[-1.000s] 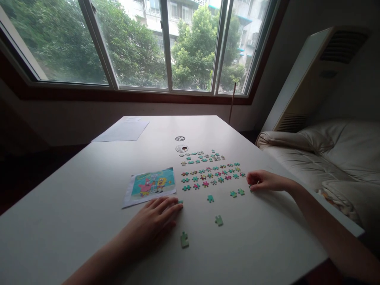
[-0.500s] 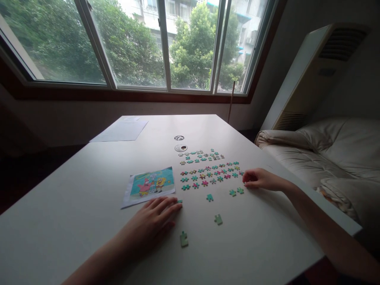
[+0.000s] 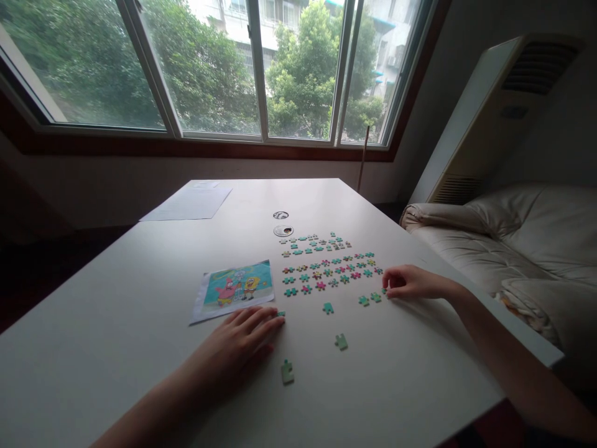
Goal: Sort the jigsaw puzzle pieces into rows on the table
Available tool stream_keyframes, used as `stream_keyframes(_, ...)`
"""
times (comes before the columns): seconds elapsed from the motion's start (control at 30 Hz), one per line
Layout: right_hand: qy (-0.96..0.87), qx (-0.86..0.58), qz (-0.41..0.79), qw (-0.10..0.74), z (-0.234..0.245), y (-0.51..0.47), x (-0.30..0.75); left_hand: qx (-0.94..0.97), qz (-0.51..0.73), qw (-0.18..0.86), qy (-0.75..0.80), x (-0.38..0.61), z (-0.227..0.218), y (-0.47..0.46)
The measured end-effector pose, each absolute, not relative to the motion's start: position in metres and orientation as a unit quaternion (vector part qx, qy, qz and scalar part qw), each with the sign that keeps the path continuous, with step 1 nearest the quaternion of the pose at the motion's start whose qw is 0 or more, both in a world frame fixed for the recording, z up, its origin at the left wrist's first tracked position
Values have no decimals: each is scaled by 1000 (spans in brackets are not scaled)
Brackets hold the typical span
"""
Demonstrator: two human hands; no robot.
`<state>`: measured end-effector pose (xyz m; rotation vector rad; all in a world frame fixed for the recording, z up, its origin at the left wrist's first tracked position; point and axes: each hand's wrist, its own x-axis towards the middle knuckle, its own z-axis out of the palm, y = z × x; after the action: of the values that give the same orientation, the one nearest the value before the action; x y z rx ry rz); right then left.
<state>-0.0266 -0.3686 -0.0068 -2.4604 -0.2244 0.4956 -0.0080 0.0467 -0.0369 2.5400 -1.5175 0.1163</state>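
My left hand (image 3: 247, 336) lies flat with fingers stretched out, its fingertips touching a small teal jigsaw puzzle piece (image 3: 281, 313) that they partly cover. My right hand (image 3: 413, 283) is closed in a pinch at the right end of the pieces. A green puzzle piece (image 3: 384, 290) shows at its fingertips, partly hidden. Two green pieces (image 3: 370, 299) lie just left of it. Between the hands are a loose teal piece (image 3: 328, 308), a pale green piece (image 3: 341, 341) and, nearest me, an upright-turned pale green piece (image 3: 287, 372). Several rows of pieces (image 3: 333, 270) spread beyond.
A printed cartoon picture (image 3: 237, 286) lies beside my left hand on the white table (image 3: 116, 298). Farther back are two round table inserts (image 3: 283, 231) and paper sheets (image 3: 189, 204). A beige sofa (image 3: 457, 230) stands at the right, with a window (image 3: 214, 74) ahead.
My right hand has shifted slightly toward me, from the row's end to beside the two green pieces. A piece now shows at its fingertips. My left hand stays in place.
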Motion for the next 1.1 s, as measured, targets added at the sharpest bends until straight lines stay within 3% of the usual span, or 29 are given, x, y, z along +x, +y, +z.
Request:
stream_keyframes(0.7,-113,-919,187,327,-3,-371,-17,855,49,97,-507,-8,-39,47)
stream_keyframes(1.1,-201,-964,59,164,13,-308,95,855,52,100,-506,-8,-35,47)
